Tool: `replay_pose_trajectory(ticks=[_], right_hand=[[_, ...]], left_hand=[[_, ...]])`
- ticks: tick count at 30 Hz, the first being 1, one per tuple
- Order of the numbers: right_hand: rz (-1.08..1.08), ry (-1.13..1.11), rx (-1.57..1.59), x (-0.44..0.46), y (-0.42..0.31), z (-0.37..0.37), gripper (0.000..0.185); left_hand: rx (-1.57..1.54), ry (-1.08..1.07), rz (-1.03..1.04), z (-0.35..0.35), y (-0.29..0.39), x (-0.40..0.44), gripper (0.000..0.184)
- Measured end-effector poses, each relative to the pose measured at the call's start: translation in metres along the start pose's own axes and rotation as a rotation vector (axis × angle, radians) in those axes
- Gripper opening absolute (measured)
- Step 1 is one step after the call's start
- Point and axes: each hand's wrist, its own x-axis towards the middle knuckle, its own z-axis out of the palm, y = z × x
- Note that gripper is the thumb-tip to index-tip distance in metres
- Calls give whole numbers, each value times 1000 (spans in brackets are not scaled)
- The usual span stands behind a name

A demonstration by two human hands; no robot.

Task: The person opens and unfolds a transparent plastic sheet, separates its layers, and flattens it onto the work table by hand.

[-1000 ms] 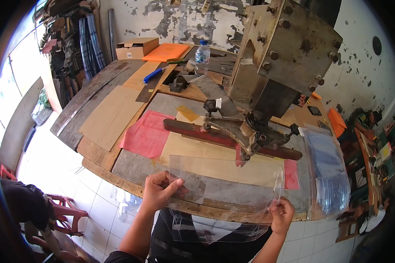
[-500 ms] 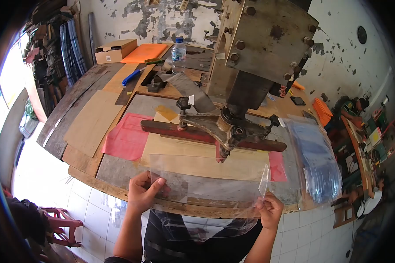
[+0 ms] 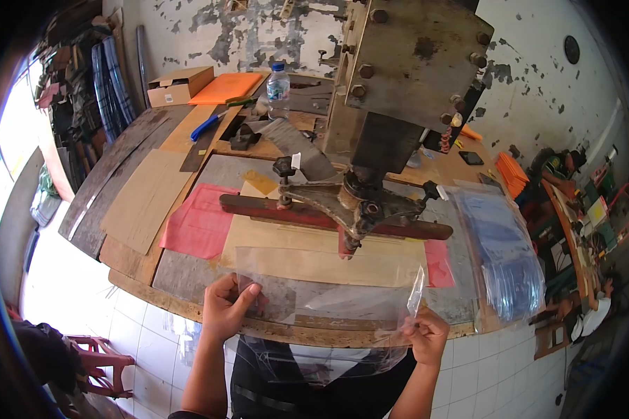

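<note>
A clear plastic sheet (image 3: 349, 307) is stretched between my two hands over the table's front edge. My left hand (image 3: 229, 306) pinches its left side, thumb on top. At the right side, my right hand (image 3: 426, 334) grips it between thumb and fingers. Beyond the sheet, a press machine (image 3: 360, 202) holds a long red-brown bar (image 3: 286, 213) above a cream board (image 3: 314, 251). Pink sheet material (image 3: 199, 222) shows at the board's left, with another pink piece (image 3: 438, 264) at its right.
A pile of clear plastic sheets (image 3: 503, 244) lies at the table's right. Toward the back are a cardboard box (image 3: 180, 87), orange sheets (image 3: 225, 89), a water bottle (image 3: 278, 91) and a blue-handled cutter (image 3: 205, 128). People sit at the far right; a red stool (image 3: 101, 363) stands lower left.
The camera view has turned, so the table and machine appear further left in the picture. Both hands still hold the plastic sheet, nearly unchanged over the table edge.
</note>
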Motion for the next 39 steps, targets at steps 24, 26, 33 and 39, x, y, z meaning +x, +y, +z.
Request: replay_pose_trajectory(ticks=[24, 26, 33, 39], right_hand=[[-422, 81, -280, -21, -54, 31, 13], [-432, 63, -286, -22, -57, 30, 14], [-506, 62, -365, -22, -72, 35, 20], [-594, 51, -443, -29, -78, 37, 23]], left_hand=[[109, 285, 357, -13, -12, -52, 45], [197, 275, 360, -19, -12, -54, 49], [205, 304, 396, -21, -11, -58, 51], [224, 338, 413, -27, -18, -62, 55]])
